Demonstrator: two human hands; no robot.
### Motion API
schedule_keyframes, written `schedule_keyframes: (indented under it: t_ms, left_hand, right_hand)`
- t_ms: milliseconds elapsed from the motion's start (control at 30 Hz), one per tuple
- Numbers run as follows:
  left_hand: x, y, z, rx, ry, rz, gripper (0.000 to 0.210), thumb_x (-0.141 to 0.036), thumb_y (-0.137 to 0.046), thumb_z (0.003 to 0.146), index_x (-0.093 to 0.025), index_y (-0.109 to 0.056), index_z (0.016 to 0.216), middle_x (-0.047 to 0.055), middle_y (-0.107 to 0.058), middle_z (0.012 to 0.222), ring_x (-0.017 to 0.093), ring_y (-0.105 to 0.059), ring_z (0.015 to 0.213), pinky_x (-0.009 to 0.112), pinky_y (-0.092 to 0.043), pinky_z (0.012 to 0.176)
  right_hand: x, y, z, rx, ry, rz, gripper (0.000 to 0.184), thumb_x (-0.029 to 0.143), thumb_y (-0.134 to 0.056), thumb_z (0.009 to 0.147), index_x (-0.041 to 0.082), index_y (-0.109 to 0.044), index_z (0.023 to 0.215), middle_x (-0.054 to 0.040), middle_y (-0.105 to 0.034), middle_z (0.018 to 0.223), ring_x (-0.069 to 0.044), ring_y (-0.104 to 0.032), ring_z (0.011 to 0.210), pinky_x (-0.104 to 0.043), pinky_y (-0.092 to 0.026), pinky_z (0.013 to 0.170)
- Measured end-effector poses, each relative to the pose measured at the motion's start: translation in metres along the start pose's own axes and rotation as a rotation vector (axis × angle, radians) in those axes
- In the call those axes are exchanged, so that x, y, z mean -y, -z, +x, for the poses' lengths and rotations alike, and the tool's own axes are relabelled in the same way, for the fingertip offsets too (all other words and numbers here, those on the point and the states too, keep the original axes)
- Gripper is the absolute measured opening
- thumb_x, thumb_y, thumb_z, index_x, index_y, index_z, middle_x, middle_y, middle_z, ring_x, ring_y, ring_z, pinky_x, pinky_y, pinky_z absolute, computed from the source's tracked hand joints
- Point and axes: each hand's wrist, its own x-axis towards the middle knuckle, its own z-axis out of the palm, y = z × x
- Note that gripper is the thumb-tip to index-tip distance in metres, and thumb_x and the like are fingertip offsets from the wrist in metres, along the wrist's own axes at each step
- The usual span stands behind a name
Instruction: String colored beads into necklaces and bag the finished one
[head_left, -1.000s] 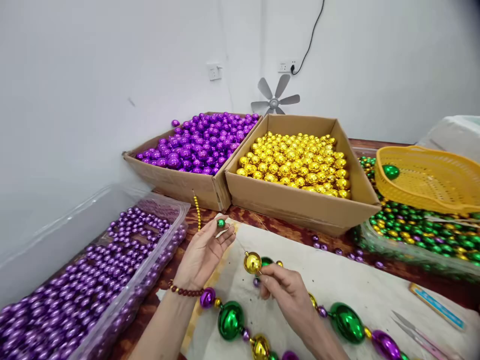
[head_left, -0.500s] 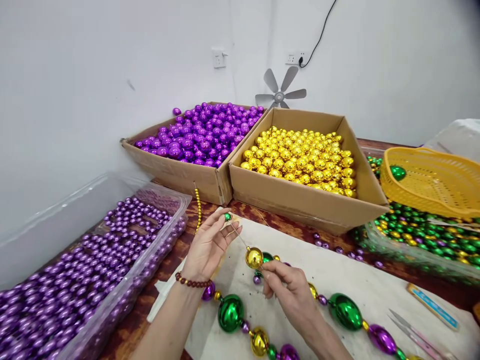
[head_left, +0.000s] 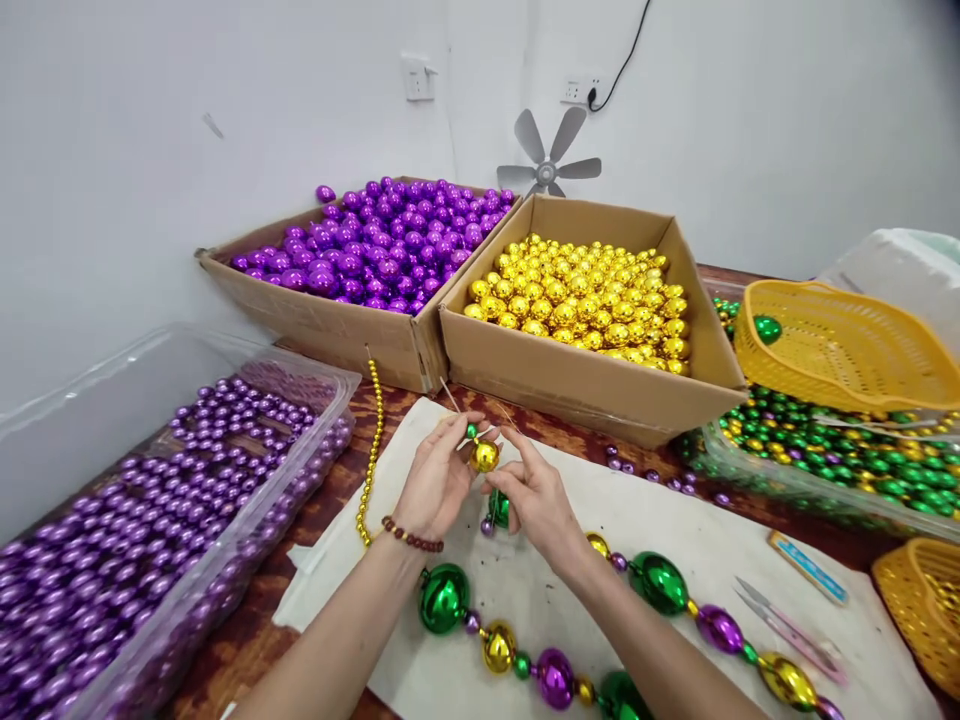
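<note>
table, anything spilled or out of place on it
Yes: several small purple beads lie loose on the table, scattered in front of the gold-ball box. They look odd because they sit outside any container and seem unstrung, so they may have spilled.

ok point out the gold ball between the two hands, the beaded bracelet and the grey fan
Gold ball [head_left: 485,457], head view, middle of its front.
Beaded bracelet [head_left: 412,538], head view, beads near its middle.
Grey fan [head_left: 546,174], head view, its central hub.
</note>
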Motion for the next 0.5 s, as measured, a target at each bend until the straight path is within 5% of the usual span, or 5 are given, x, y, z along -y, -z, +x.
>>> schedule_keyframes:
  t_ms: [100, 233, 367, 500]
  left_hand:
    - [0.004, -0.007, 0.014, -0.093, -0.061, 0.056, 0.021, -0.032, -0.069, 0.080, -0.015, -0.066, 0.092, 0.004, -0.065, 0.086, 0.015, -0.063, 0.079, 0.023, -0.048, 0.061]
    - [0.007, -0.006, 0.026, -0.151, -0.103, 0.142, 0.021, -0.035, -0.066, 0.080, -0.016, -0.065, 0.088, -0.001, -0.060, 0.076, 0.009, -0.057, 0.063, 0.020, -0.044, 0.052]
    - [0.008, -0.001, 0.025, -0.058, -0.080, 0.322, 0.021, -0.035, -0.068, 0.078, -0.014, -0.069, 0.083, 0.000, -0.060, 0.069, 0.010, -0.053, 0.055, 0.021, -0.041, 0.046]
    - [0.006, 0.003, 0.020, 0.053, -0.071, 0.511, 0.017, -0.032, -0.069, 0.077, -0.015, -0.071, 0.075, 0.000, -0.060, 0.059, 0.011, -0.051, 0.049, 0.022, -0.039, 0.046]
  right_hand:
    - [-0.001, 0.003, 0.013, 0.042, -0.010, -0.013, 0.066, 0.026, -0.056, 0.085, 0.022, -0.032, 0.146, 0.0018, -0.073, 0.082, -0.006, -0.046, 0.032, -0.017, -0.037, 0.030]
    - [0.006, 0.015, 0.028, 0.041, 0.013, -0.052, 0.045, 0.031, -0.060, 0.084, 0.020, -0.056, 0.128, 0.0005, -0.072, 0.080, -0.006, -0.048, 0.033, -0.017, -0.036, 0.031]
    - [0.024, 0.025, 0.045, -0.058, 0.083, -0.060, 0.028, 0.037, -0.059, 0.086, 0.020, -0.068, 0.106, 0.0002, -0.071, 0.084, -0.005, -0.050, 0.038, -0.017, -0.038, 0.038]
    - [0.037, 0.022, 0.060, -0.009, 0.107, 0.000, 0.020, 0.036, -0.065, 0.081, 0.017, -0.071, 0.080, 0.0041, -0.062, 0.057, -0.006, -0.046, 0.035, -0.017, -0.034, 0.035]
